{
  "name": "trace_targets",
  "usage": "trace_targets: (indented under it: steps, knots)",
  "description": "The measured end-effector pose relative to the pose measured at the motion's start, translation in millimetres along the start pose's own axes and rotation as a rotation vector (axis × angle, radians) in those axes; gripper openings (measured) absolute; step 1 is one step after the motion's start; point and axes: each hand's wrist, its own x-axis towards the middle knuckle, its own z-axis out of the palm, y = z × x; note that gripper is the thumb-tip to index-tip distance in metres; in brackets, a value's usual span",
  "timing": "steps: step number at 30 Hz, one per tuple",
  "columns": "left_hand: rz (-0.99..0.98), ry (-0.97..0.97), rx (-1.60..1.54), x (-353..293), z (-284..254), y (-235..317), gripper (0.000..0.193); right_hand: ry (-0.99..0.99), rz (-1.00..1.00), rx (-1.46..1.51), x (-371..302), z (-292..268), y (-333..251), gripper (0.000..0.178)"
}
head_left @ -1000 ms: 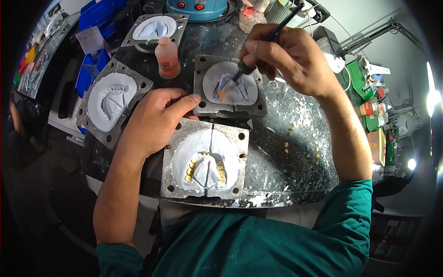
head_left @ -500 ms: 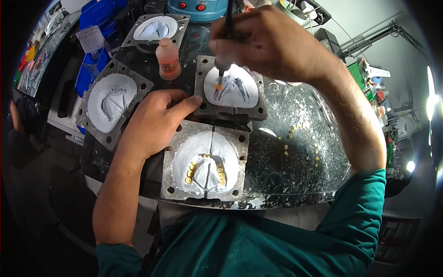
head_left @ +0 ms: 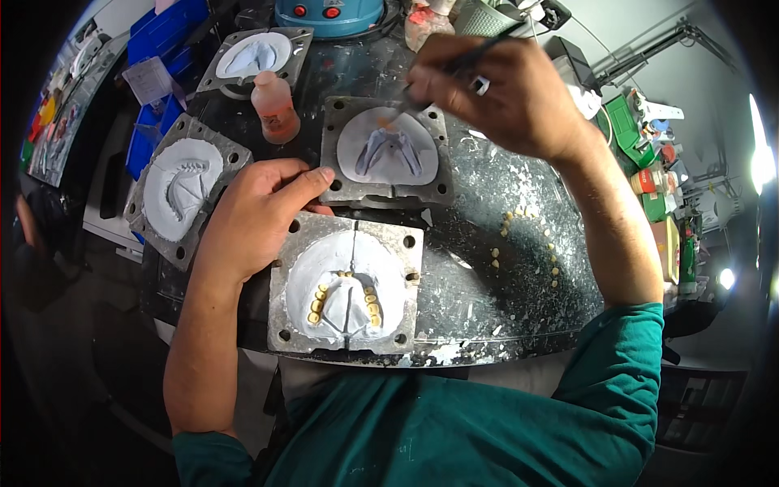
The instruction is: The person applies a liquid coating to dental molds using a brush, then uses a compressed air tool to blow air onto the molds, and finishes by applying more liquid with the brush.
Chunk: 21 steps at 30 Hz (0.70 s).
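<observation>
My right hand (head_left: 507,97) grips a dark-handled brush (head_left: 479,55), its tip blurred by motion over the far part of the plaster mould in a metal dental flask half (head_left: 345,192). This mould has a dark, V-shaped ridge (head_left: 389,152). At the flask's near left corner, my left hand (head_left: 258,211) holds on, thumb along the edge and a fingertip showing below it. Directly nearer to me lies another flask half (head_left: 280,321), whose plaster bears two rows of yellowish teeth (head_left: 316,306). A plastic bottle of pinkish liquid (head_left: 276,114) stands beyond my left hand.
Two more plaster-filled flask halves lie to the left (head_left: 185,183) and at the far left (head_left: 258,58). Loose teeth (head_left: 554,260) form an arc on the stained black tabletop (head_left: 471,312). A blue machine (head_left: 329,18) with red buttons stands at the back, blue bins (head_left: 158,122) at far left.
My right hand has swung right and the brush has tilted from upright to slanting, its tip shifting from the ridge's left arm to its far end. My left hand keeps its hold. The whole view has shifted slightly.
</observation>
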Motion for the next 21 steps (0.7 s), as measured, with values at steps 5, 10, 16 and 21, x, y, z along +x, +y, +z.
trace_targets:
  steps: [5, 10, 16, 21]
  knots:
    - [0.001, 0.013, 0.006, -0.5, 0.4, -0.6, 0.033, 0.050, -0.067, 0.056, -18.0, -0.8, -7.2, 0.015]
    - [0.040, 0.057, -0.016, -1.1, 3.2, -2.8, 0.037, -0.027, -0.146, 0.039, -24.1, -1.6, -1.7, 0.018]
    - [0.036, 0.015, -0.010, -0.4, 1.6, 1.3, 0.030, 0.067, -0.142, 0.036, -10.5, 4.8, -2.3, 0.019]
    - [0.041, 0.004, -0.029, -1.6, 0.6, -0.3, 0.029, -0.043, -0.022, 0.138, -2.4, -1.0, -9.4, 0.022]
